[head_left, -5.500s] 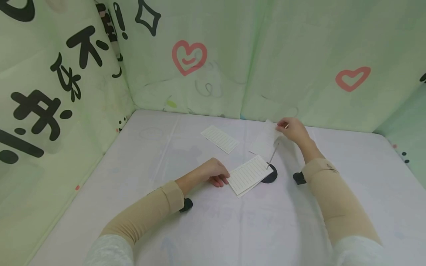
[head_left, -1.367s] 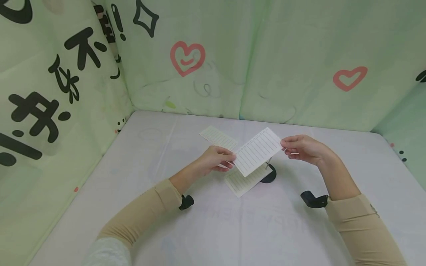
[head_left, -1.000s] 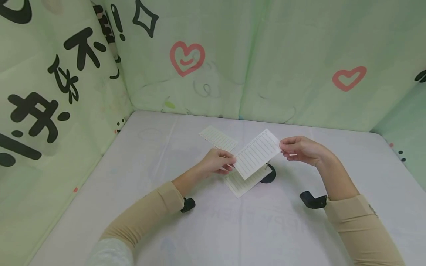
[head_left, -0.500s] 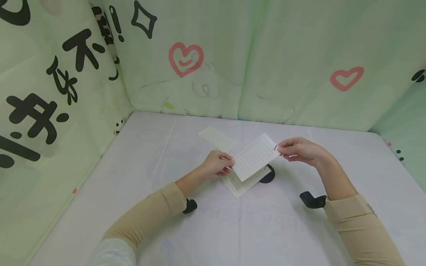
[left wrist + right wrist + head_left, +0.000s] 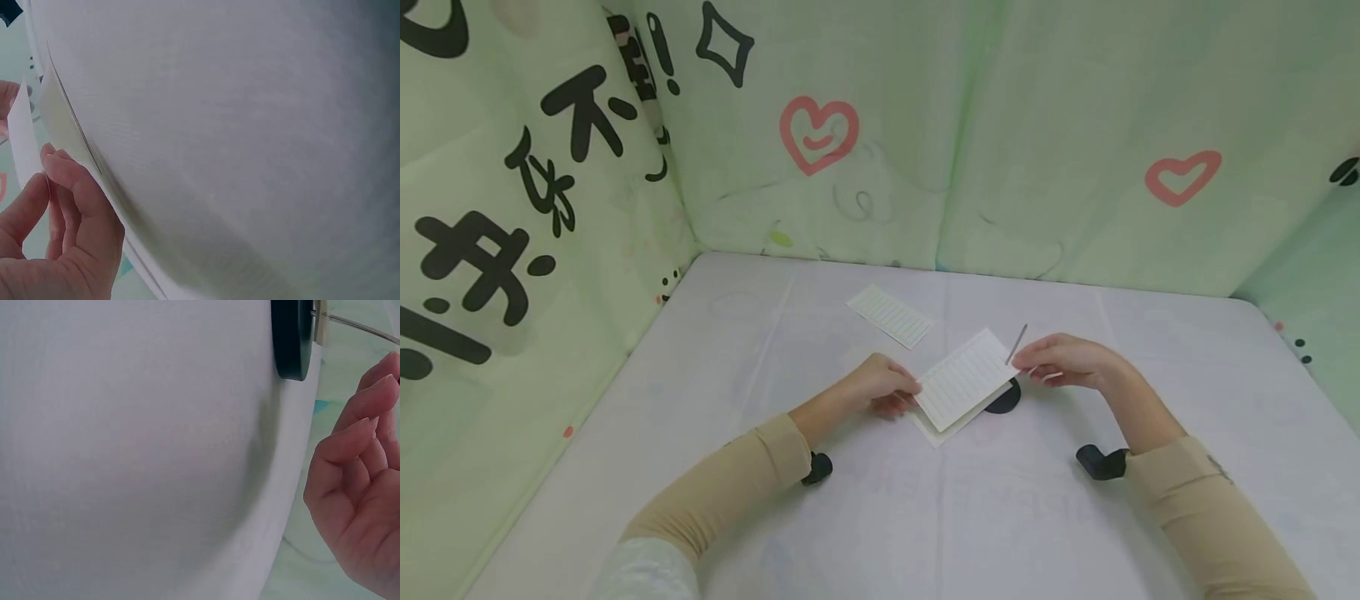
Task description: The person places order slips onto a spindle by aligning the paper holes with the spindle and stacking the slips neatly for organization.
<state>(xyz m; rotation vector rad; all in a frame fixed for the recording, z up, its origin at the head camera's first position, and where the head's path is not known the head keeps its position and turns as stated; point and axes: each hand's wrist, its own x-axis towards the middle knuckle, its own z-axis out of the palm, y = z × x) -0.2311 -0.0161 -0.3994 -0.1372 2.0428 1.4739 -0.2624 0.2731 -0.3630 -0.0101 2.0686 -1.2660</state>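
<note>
A white lined paper slip [image 5: 964, 379] is held by both hands, with the metal rod of a bill spike [image 5: 1017, 343] sticking up through its right corner. My left hand [image 5: 883, 383] pinches the slip's left edge, thumb against fingers in the left wrist view. At the opposite corner, my right hand [image 5: 1063, 362] pinches the slip beside the rod. Underneath lies another lined slip [image 5: 938, 437], partly covered, over the spike's round black base [image 5: 1004, 397]. The right wrist view shows the base [image 5: 290, 344] edge-on and the rod [image 5: 359, 326] near my right fingertips.
A further lined slip [image 5: 891, 315] lies flat behind the left hand on the white-covered table [image 5: 880, 517]. Green printed curtains [image 5: 1045, 133] stand along the back and sides. A black wrist camera [image 5: 1101, 461] sits at the right cuff, another [image 5: 817, 468] at the left.
Both hands have lowered the slip from above the spike. The rod has come up through its right corner, and more of the rod now stands above the paper than half a second ago.
</note>
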